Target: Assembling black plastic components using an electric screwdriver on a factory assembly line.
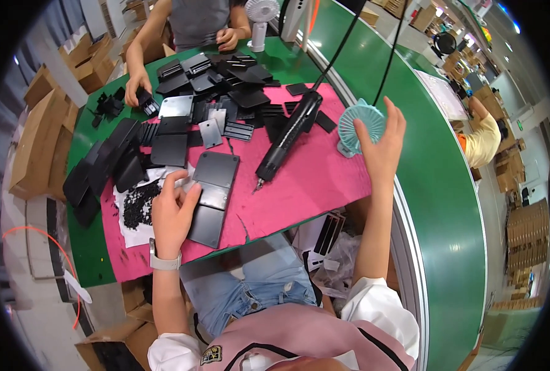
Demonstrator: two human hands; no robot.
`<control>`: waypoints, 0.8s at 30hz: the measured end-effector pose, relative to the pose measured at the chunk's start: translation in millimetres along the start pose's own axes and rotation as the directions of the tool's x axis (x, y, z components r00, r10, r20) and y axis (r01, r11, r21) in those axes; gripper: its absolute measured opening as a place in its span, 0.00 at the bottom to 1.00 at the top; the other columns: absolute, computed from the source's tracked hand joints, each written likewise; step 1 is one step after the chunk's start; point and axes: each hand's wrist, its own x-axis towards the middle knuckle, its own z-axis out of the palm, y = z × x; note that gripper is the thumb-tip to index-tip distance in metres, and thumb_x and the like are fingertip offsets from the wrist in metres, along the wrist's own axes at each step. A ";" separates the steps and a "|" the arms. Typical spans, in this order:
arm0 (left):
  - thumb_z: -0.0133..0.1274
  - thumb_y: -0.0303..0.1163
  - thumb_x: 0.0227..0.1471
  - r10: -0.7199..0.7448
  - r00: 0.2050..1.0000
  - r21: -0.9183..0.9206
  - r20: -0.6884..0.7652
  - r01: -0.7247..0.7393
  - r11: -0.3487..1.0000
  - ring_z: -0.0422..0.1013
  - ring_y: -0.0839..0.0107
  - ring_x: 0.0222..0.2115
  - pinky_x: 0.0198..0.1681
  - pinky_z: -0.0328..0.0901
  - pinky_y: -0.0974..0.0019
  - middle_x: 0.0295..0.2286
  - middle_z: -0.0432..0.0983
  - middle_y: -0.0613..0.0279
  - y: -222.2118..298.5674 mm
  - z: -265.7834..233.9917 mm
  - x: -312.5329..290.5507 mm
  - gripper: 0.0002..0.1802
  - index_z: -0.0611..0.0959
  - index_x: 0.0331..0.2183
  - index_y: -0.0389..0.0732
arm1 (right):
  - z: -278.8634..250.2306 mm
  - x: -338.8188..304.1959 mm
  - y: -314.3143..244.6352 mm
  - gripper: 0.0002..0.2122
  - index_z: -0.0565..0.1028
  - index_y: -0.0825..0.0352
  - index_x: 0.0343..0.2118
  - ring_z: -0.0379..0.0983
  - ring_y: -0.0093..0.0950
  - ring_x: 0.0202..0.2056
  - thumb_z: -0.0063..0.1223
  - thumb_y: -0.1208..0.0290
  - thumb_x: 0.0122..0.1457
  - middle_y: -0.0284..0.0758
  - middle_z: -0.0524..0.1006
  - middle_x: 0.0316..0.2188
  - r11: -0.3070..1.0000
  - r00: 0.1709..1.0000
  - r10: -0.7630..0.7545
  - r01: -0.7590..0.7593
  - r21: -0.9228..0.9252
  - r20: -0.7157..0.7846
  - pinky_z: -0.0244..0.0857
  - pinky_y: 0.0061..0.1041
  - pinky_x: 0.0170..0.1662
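Note:
A black rectangular panel assembly (216, 170) lies lengthwise on the pink cloth, with a shiny strip across its middle. My left hand (173, 210) is at its left edge, fingers loosely bent and apart, thumb against or just over the edge. I see nothing gripped in that hand. Beside it, a heap of small black pieces (138, 207), like screws, rests on white material. My right hand (383, 139) is raised at the right with fingers spread. Its thumb overlaps a teal fan (352, 127); whether they touch I cannot tell. Between my hands hangs a black electric screwdriver (290, 133), tilted, its tip downward.
Black plates and brackets (225, 80) are piled on the pink cloth (300, 191) at the far side. More black panels (105, 164) lean at the left. Across the green table, a co-worker's hand (138, 86) touches a black part near a white fan (261, 21).

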 end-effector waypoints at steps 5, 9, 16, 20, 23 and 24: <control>0.57 0.32 0.49 -0.012 1.000 -0.024 -0.012 0.012 1.000 0.58 0.78 0.12 0.17 0.53 0.70 0.10 0.62 0.65 1.0 -1.2 -1.3 0.16 0.75 0.39 0.36 | 0.0 -13.9 -30.9 0.22 0.69 0.68 0.47 0.65 0.43 0.48 0.61 0.72 0.47 0.46 0.67 0.47 0.982 0.963 -0.188 0.190 -0.005 -0.192 0.61 0.37 0.50; 0.59 0.30 0.48 0.011 0.999 -0.071 -0.052 -0.015 0.997 0.56 0.80 0.12 0.17 0.51 0.72 0.10 0.62 0.66 6.2 -0.5 -2.3 0.16 0.75 0.39 0.36 | 14.7 -38.0 -81.5 0.20 0.71 0.68 0.42 0.70 0.41 0.40 0.59 0.78 0.43 0.41 0.73 0.38 0.871 0.941 -0.339 0.309 0.382 0.011 0.66 0.36 0.43; 0.60 0.27 0.46 -0.012 0.996 -0.136 -0.093 -0.001 0.991 0.53 0.81 0.12 0.16 0.47 0.73 0.10 0.60 0.68 8.9 -5.9 -4.9 0.14 0.73 0.34 0.37 | 31.1 -32.6 -123.4 0.19 0.75 0.68 0.38 0.72 0.39 0.40 0.61 0.80 0.37 0.40 0.75 0.38 0.752 0.832 -0.554 0.513 0.414 -0.024 0.67 0.37 0.44; 0.60 0.27 0.45 -0.002 0.995 -0.125 -0.104 -0.011 0.992 0.52 0.80 0.11 0.16 0.47 0.72 0.09 0.58 0.67 6.4 -6.6 -6.9 0.14 0.73 0.35 0.37 | 5.6 6.4 -59.3 0.18 0.74 0.68 0.42 0.67 0.43 0.46 0.60 0.75 0.45 0.44 0.72 0.41 0.974 0.936 -0.222 0.226 -0.018 -0.274 0.61 0.38 0.49; 0.59 0.27 0.45 0.006 0.996 -0.121 -0.087 -0.017 0.993 0.52 0.79 0.11 0.16 0.47 0.72 0.09 0.58 0.66 8.4 -5.0 -8.5 0.14 0.73 0.35 0.38 | -1.9 15.6 -5.2 0.17 0.74 0.68 0.41 0.71 0.41 0.42 0.61 0.68 0.48 0.44 0.75 0.37 0.974 0.962 -0.121 0.067 -0.219 -0.246 0.64 0.35 0.47; 0.59 0.27 0.45 0.003 0.997 -0.122 -0.077 -0.012 0.992 0.52 0.79 0.11 0.16 0.47 0.72 0.09 0.58 0.66 8.9 -5.7 -9.0 0.14 0.74 0.35 0.38 | -2.5 16.3 5.5 0.17 0.75 0.69 0.40 0.73 0.38 0.38 0.61 0.65 0.49 0.43 0.76 0.34 0.986 0.990 0.125 -0.131 -0.105 -0.059 0.65 0.32 0.44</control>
